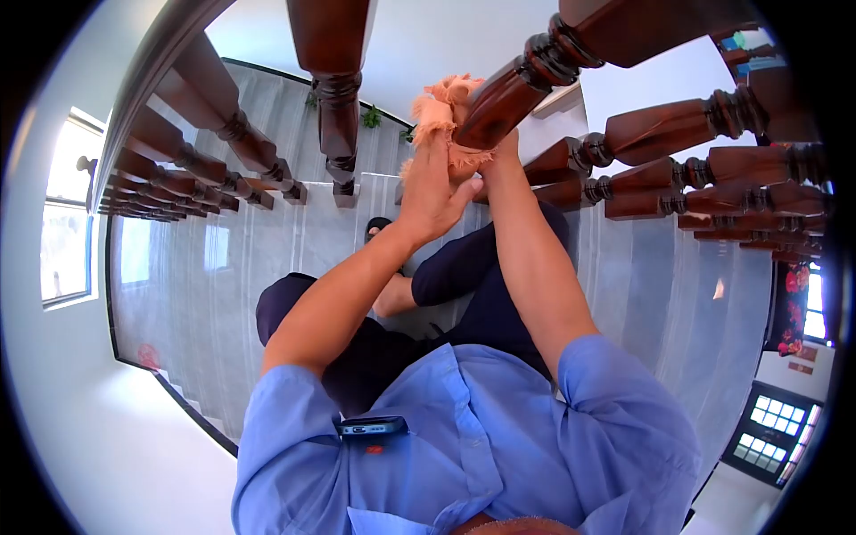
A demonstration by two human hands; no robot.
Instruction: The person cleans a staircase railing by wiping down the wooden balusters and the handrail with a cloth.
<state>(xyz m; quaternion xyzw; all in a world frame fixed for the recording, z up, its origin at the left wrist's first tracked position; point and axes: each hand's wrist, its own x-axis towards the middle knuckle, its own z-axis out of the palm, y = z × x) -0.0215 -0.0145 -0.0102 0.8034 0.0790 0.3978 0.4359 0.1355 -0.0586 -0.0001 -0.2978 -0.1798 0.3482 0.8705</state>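
Observation:
A frayed orange cloth [435, 118] is wrapped around the lower part of a dark, glossy wooden baluster [499, 102]. My left hand [433, 192] is closed on the cloth at the baluster's left side, its thumb pointing right. On the other side, my right hand [505, 153] reaches in close against the wood and grips the cloth too. The baluster and the cloth hide most of the right hand's fingers. Both forearms stretch forward from blue sleeves, with the hands close together.
More turned balusters [337, 107] run along both sides, joined by a rail at left. Grey stone steps [660, 294] lie beneath my bent legs. A phone [373, 427] sticks out of my shirt pocket. At left is a bright window [67, 214]; green plants [370, 116] show beyond the balusters.

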